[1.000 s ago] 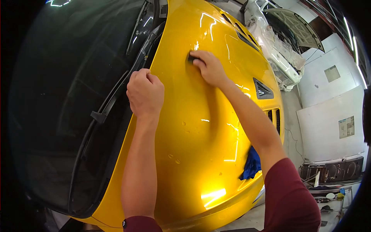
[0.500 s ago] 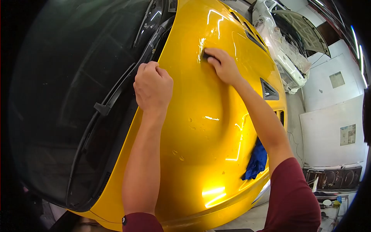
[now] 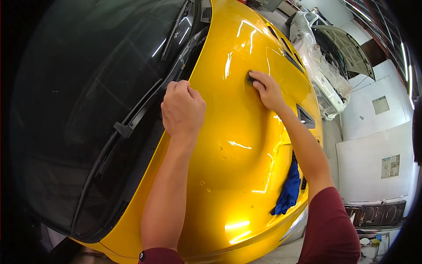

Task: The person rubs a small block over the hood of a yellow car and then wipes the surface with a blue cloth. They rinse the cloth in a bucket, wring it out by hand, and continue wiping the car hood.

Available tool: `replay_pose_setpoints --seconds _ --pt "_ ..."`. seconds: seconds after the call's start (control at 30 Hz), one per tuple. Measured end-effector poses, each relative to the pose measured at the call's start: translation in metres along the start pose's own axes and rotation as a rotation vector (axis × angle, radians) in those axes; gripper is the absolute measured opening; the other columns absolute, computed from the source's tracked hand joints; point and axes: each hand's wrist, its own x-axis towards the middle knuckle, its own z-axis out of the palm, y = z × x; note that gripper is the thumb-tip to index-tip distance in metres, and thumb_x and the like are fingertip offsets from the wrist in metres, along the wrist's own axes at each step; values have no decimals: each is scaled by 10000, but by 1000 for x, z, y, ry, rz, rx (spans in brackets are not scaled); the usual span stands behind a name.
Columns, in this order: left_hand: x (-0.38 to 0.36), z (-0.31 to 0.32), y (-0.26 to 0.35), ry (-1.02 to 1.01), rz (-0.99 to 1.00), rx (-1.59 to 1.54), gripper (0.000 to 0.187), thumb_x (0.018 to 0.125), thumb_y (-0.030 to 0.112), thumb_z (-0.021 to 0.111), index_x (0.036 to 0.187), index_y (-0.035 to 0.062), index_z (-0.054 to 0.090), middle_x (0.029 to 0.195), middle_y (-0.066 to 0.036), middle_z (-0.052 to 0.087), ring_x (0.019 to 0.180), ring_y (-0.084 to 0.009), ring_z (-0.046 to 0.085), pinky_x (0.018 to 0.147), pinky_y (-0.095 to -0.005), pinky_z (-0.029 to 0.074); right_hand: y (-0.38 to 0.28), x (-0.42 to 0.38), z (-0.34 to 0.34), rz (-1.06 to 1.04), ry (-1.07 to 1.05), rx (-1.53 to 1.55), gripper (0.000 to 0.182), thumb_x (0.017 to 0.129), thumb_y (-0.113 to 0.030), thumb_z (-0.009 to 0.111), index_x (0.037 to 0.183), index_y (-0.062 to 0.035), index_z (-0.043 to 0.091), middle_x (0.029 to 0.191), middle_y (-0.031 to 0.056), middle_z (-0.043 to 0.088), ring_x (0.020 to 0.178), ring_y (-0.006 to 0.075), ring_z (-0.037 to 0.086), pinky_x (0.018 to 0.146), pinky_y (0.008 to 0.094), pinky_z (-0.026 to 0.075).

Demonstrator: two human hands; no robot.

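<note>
Watching the right hand (image 3: pixel 269 91): I see it right of upper center, fingers and thumb pinching a small dark block (image 3: pixel 250 77) at the surface of the yellow hood (image 3: pixel 237 119).
Dark block: mostly covered by the fingers; only its left end shows, so I cannot make out its underside.
Left hand (image 3: pixel 183 109): near center, curled into a fist in front of the hood's edge beside the black windshield (image 3: pixel 66 110); the palm is hidden, so I cannot tell whether it holds anything or touches the car.
Arms in my way: the left forearm (image 3: pixel 165 198) hides part of the hood at lower center; the right forearm (image 3: pixel 307 145) crosses its right side.
Blue cloth (image 3: pixel 288 192): crumpled on the hood at lower right.
White car (image 3: pixel 323 86): upper right, bonnet raised, details blurred.
Corners: mostly blacked out by the lens edge.
</note>
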Motion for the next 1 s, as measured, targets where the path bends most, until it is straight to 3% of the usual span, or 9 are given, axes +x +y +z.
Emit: replay_pose_setpoints --seconds 0.13,0.3,0.4,0.57,0.67,0.83,1.0 --pt "-2 0 1 8 -10 12 159 918 70 618 985 -27 726 1006 -179 709 890 -392 698 795 -445 569 -24 -83 -35 5 -77 -49 322 936 -41 618 1249 -59 689 1330 138 662 1248 331 602 1077 417 459" --pt "-1 -3 4 -10 -34 11 158 916 64 624 1000 -24 724 1026 -179 707 892 -391 698 796 -446 572 1 -6 -10 -53 -63 22 318 930 -58 634 1242 -64 693 1319 151 667 1221 356 606 1067 419 457" --pt "-4 3 -2 43 50 63 122 923 82 631 952 -11 705 1007 -165 681 838 -381 716 753 -439 597 -1 46 15 -53 -11 71 309 933 -75 639 1237 -70 695 1311 157 670 1211 367 607 1061 426 458" --pt "-1 -2 3 -2 -18 13 154 921 67 617 995 -24 717 1048 -179 703 905 -391 701 798 -444 576 -9 -3 -2 -108 -65 16 318 929 -76 641 1243 -74 689 1311 149 668 1217 368 602 1068 435 451" --pt "-3 -2 3 -16 -39 23 159 921 67 617 1006 -26 714 1061 -175 702 892 -393 707 787 -448 581 -13 -1 -4 -77 -88 14 322 926 -74 643 1245 -74 688 1307 148 670 1217 371 603 1066 436 452" --pt "-3 0 1 -9 -22 23 159 920 71 622 1007 -26 713 1073 -167 702 872 -395 712 777 -448 585 -11 81 35 -112 -19 77 308 940 -89 637 1244 -78 683 1300 152 670 1209 371 604 1057 440 456" --pt "-1 -2 3 -19 -41 5 160 923 79 623 1008 -24 712 1067 -165 698 869 -400 713 783 -449 587 -31 35 17 -164 -53 40 302 944 -98 640 1242 -58 672 1284 161 675 1196 373 609 1052 420 460"
